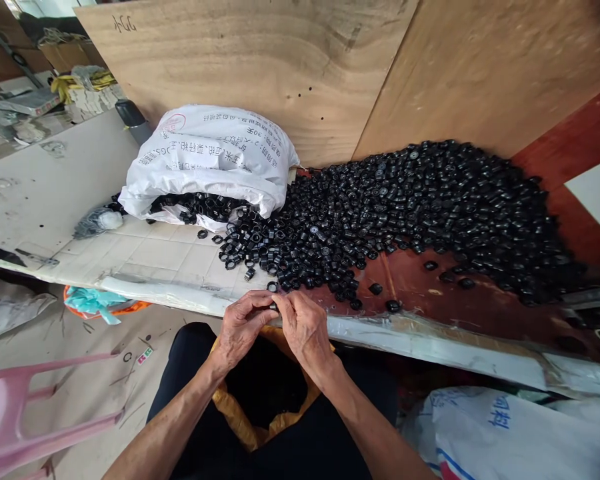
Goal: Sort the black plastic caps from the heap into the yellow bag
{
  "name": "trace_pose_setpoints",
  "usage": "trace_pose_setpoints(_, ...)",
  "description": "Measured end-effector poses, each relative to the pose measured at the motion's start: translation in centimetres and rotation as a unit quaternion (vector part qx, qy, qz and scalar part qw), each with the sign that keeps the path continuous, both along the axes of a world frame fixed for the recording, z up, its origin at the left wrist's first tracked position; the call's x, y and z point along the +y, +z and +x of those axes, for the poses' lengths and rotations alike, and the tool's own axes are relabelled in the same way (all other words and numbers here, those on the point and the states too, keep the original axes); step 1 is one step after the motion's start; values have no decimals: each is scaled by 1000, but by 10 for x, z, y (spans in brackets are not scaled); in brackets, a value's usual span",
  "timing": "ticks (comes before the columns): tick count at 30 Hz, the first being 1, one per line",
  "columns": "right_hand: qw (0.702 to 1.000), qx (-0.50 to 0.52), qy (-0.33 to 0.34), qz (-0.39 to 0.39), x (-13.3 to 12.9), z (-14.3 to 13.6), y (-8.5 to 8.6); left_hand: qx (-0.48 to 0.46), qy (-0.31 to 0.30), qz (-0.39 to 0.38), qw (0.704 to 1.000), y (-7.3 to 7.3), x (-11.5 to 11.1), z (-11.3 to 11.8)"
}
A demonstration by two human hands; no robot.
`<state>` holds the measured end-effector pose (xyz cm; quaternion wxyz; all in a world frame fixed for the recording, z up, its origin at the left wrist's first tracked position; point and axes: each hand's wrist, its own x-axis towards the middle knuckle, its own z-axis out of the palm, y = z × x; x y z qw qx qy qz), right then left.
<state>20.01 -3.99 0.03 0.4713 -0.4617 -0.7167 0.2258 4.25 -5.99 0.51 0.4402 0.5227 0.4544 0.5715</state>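
Note:
My left hand point(245, 323) and my right hand point(304, 325) meet at the table's front edge, fingertips closed together around a small black plastic part point(274, 307). Fingers cover most of this part, so its exact shape is hard to make out. Just beyond my fingertips lies a black ring point(272, 287). More black rings point(263, 257) spill from the mouth of a white woven sack point(215, 150). To their right rises a large heap of black caps point(430, 200). Below my hands, between my legs, an orange-yellow bag point(237, 420) hangs open with a dark inside.
Wooden boards point(260, 60) stand behind the table. A dark bottle point(133, 120) and a clear plastic bag point(97, 221) are on the left. A pink stool point(25, 413) stands on the floor at left. Another white sack point(520, 427) lies below the table at right.

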Motion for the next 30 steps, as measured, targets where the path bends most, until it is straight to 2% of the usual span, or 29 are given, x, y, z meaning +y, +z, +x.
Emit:
trace_pose_setpoints(4,997,67,31,-17,-3,3,5,-67,6,-40,997,-3,-2,4)
trace_pose_setpoints(8,995,42,85,3,-3,16,7,-69,12,-38,997,-9,-2,4)
trace_pose_setpoints(12,999,-7,54,0,0,21,5,-13,-1,-7,1000,-8,-5,5)
trace_pose_setpoints(15,999,-42,30,13,0,19,3,-6,-22,-4,1000,-4,-6,8)
trace_pose_setpoints(18,1000,18,18,-9,-4,20,4,-52,-19,-28,998,-1,-5,12)
trace_pose_setpoints(20,997,58,39,-11,-7,22,6,-81,-7,-42,996,0,-3,14)
trace_pose_setpoints(23,996,42,80,9,-12,28,9,-100,8,-48,994,1,-1,16)
trace_pose_setpoints(26,998,44,52,6,-13,31,10,-103,13,-48,993,3,-1,17)
trace_pose_setpoints(30,994,89,46,-46,-12,33,12,-98,8,-48,994,1,-1,19)
